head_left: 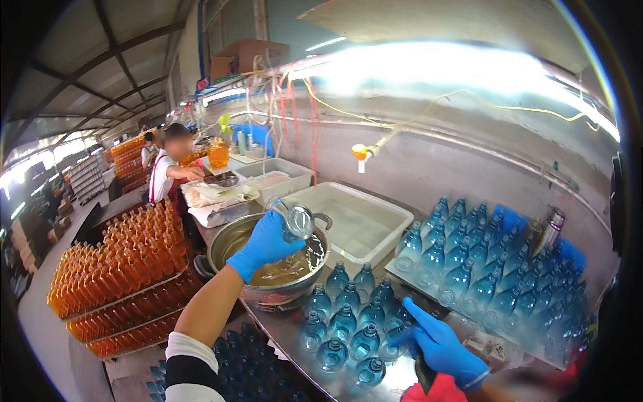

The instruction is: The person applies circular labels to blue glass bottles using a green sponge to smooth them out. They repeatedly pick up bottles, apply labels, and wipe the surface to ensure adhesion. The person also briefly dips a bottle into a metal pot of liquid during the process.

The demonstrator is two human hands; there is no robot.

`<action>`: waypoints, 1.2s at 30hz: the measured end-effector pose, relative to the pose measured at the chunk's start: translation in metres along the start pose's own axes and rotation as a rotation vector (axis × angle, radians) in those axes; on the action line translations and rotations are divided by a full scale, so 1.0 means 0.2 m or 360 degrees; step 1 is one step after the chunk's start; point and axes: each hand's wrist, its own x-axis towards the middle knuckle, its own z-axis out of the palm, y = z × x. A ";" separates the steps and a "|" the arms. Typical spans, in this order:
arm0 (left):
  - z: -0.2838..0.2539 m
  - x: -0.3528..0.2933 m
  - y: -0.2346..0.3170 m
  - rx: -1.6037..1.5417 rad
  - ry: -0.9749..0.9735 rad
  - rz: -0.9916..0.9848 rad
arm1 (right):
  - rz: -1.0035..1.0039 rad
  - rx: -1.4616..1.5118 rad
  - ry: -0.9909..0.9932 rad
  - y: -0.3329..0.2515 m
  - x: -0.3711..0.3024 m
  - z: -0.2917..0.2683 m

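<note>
Over a metal pot (295,285) of yellowish liquid, my blue-gloved left hand (268,244) is closed around a clear, rounded vessel (299,222). The vessel looks like a glass cup; its exact kind is hard to make out. My right hand (447,350), also in a blue glove, has its fingers stretched out beside a group of small blue clear bottles (365,343). Those bottles stand upright and uncapped on the metal worktop (295,343). The right fingertips are close to the nearest bottles; whether they touch is unclear. Nothing shows in that hand.
A white tub (378,251) of liquid sits behind the pot. More blue bottles (459,271) fill a tray on the right, near a steel flask (550,228). Stacked orange bottles (124,261) stand left. Farther back, a person (164,177) in a red apron works. Dark bottles (248,368) sit below.
</note>
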 end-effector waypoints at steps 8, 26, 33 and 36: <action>0.40 -0.19 0.69 -0.0815 -0.1067 0.1115 | 0.0897 0.1723 -0.0239 0.28 0.06 0.12; 0.68 -0.75 0.84 -0.0101 -0.1131 -0.0013 | 0.0911 0.0778 0.0941 0.70 -1.00 -0.08; 0.22 -0.46 0.77 -0.0844 -0.0018 -0.0692 | 0.0807 0.0361 0.1008 0.60 -0.88 -0.06; 0.13 -0.26 0.50 -0.0655 0.0532 -0.0779 | 0.0853 0.0392 0.1074 0.65 -0.94 -0.10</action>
